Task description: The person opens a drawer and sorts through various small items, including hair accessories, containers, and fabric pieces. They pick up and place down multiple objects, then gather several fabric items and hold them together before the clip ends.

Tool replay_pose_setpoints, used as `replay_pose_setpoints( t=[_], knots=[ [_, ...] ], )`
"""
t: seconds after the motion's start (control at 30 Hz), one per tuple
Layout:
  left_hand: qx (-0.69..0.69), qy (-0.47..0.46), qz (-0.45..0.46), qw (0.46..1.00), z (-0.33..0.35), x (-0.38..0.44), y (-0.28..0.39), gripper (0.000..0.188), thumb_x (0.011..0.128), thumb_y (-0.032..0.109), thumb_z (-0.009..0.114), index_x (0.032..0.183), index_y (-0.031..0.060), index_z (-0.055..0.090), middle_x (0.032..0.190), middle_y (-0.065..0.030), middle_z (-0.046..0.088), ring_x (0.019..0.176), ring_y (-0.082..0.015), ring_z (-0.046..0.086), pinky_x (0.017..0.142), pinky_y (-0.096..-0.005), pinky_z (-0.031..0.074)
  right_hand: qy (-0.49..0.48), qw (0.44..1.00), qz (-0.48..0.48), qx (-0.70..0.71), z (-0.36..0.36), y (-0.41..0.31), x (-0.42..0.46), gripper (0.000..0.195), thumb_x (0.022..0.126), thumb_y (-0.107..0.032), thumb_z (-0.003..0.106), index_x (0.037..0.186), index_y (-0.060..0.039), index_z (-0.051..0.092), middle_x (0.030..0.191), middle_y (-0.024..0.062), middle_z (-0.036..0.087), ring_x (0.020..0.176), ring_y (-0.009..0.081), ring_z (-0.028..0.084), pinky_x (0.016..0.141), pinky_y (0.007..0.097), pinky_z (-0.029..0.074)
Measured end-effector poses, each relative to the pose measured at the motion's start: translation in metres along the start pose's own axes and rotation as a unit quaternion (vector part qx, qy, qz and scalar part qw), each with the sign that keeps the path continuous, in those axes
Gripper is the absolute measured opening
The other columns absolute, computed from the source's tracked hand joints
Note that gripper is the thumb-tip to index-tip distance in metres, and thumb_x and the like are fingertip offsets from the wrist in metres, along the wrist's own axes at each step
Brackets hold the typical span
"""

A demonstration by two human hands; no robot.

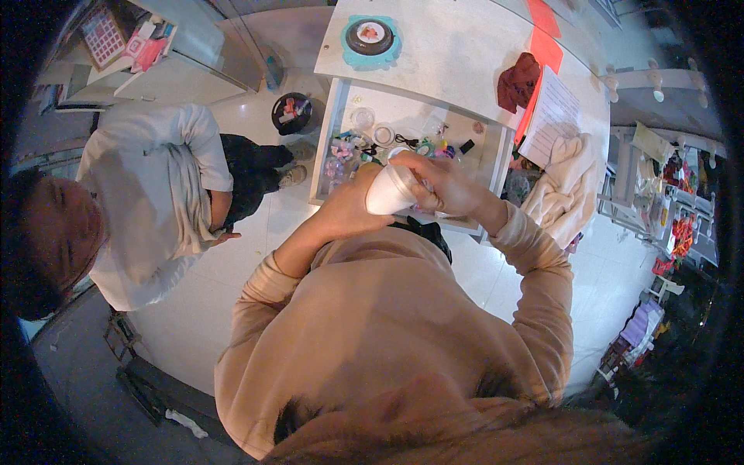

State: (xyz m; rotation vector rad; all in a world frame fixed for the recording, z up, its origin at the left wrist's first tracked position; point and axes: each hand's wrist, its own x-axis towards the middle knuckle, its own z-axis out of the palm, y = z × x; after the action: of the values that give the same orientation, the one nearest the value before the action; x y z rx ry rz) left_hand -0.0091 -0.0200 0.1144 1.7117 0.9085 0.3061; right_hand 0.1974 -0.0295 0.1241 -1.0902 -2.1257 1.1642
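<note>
A tapered white cup-like container (pixel 388 192) is held in front of my body, above an open drawer (pixel 323 133). Wrapped around its side is my left hand (pixel 347 204). The fingers of my right hand (pixel 446 179) close on its rimmed end, partly covering it. Behind my hands the drawer holds small items, among them a round clear container (pixel 383 135), a black cable (pixel 406 141), a small black object (pixel 467 146) and pinkish-purple pieces (pixel 340 150). Whatever lies directly under my hands is hidden.
A white desk (pixel 442 49) bears a round dark case (pixel 369 36) on a turquoise mat, a dark red cloth (pixel 517 81), printed papers (pixel 552 113) and a cream cloth (pixel 561 183). Another person (pixel 145 209) stands at left. Near them is a black bin (pixel 292 129).
</note>
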Motion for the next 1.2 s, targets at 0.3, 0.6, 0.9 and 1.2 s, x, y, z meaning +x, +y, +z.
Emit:
replay_pose_setpoints(
  t=[0.3, 0.6, 0.9, 1.2],
  knots=[
    [0.043, 0.053, -0.050, 0.996, 0.005, 0.006, 0.011, 0.056, 0.061, 0.022, 0.064, 0.110, 0.0048, 0.043, 0.098, -0.0194, 0.054, 0.087, -0.0378, 0.053, 0.073, -0.0412, 0.044, 0.067, 0.996, 0.034, -0.043, 0.007, -0.006, 0.007, 0.039, 0.079, -0.020, 0.047, 0.114, -0.0033, 0.041, 0.094, 0.0176, 0.054, 0.084, 0.0323, 0.054, 0.074, 0.0374, 0.044],
    [0.048, 0.058, -0.019, 0.997, 0.009, -0.001, 0.000, 0.055, 0.060, 0.022, 0.066, 0.107, 0.0052, 0.043, 0.096, -0.0185, 0.054, 0.087, -0.0383, 0.053, 0.072, -0.0427, 0.044, 0.160, 0.986, 0.027, -0.029, 0.027, -0.002, 0.006, 0.028, 0.079, -0.018, 0.048, 0.102, -0.0022, 0.050, 0.090, 0.0199, 0.055, 0.080, 0.0357, 0.055, 0.071, 0.0393, 0.044],
    [-0.063, 0.045, 0.042, 0.996, 0.005, 0.006, -0.009, 0.058, 0.060, 0.018, 0.068, 0.110, 0.0038, 0.043, 0.101, -0.0171, 0.052, 0.096, -0.0319, 0.051, 0.080, -0.0360, 0.041, 0.140, 0.989, 0.031, -0.031, 0.012, -0.009, 0.012, 0.039, 0.074, -0.020, 0.056, 0.107, -0.0020, 0.047, 0.088, 0.0170, 0.055, 0.078, 0.0325, 0.055, 0.069, 0.0367, 0.044],
    [0.024, 0.123, 0.161, 0.979, 0.023, 0.020, -0.031, 0.073, 0.069, 0.019, 0.066, 0.126, 0.0012, 0.023, 0.125, -0.0163, 0.030, 0.113, -0.0252, 0.035, 0.092, -0.0348, 0.032, 0.190, 0.941, 0.198, 0.198, 0.045, 0.013, 0.003, 0.065, 0.060, -0.030, 0.070, 0.112, -0.0001, 0.044, 0.103, 0.0131, 0.056, 0.095, 0.0232, 0.054, 0.081, 0.0328, 0.042]
  ],
)
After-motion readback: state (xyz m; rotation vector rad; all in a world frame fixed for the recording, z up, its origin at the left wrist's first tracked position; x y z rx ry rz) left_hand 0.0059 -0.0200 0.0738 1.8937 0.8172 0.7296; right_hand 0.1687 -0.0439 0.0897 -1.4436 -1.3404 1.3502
